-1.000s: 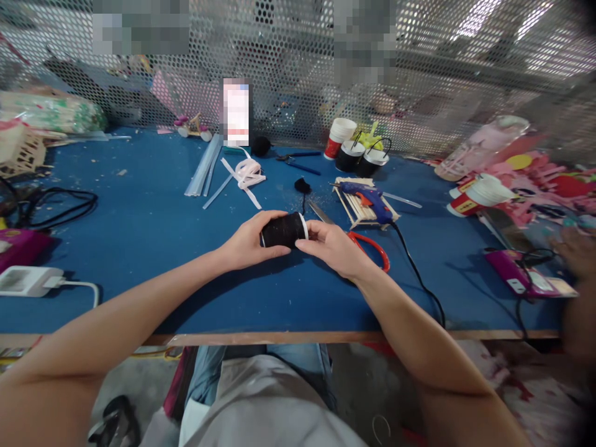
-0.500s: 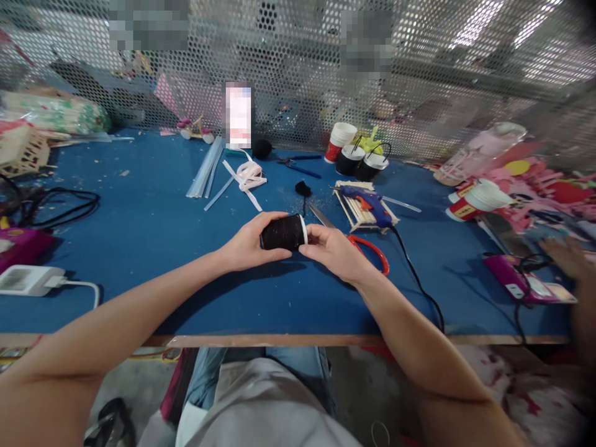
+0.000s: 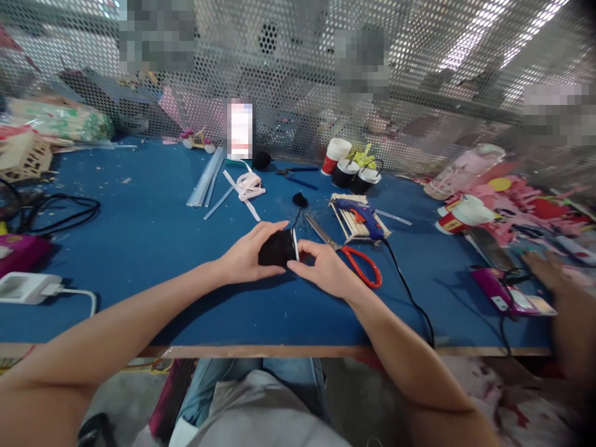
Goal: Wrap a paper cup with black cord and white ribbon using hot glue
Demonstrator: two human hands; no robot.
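My left hand [image 3: 246, 257] is wrapped round a black cup with a white rim [image 3: 278, 248], held on its side just above the blue table [image 3: 139, 248]. My right hand [image 3: 323, 267] pinches the rim end of the cup with thumb and fingertips. A thin black cord runs from the cup's rim up to a small black pompom [image 3: 300, 199] lying on the table behind it. Red-handled scissors [image 3: 347, 254] lie right beside my right hand.
A blue glue gun [image 3: 363, 214] rests on a wooden stick raft, its black cable trailing to the table edge. Paper cups [image 3: 349, 167], pink ribbon [image 3: 249, 185], clear glue sticks [image 3: 205, 177] sit behind. Another person's hand [image 3: 549, 273] is at the right, near a purple item [image 3: 493, 288]. A white power strip [image 3: 25, 287] sits left.
The cup has turned in my hands so its rim points more away from me, and the cord to the pompom now shows. The view tipped slightly downward. The other person's hand moved left.
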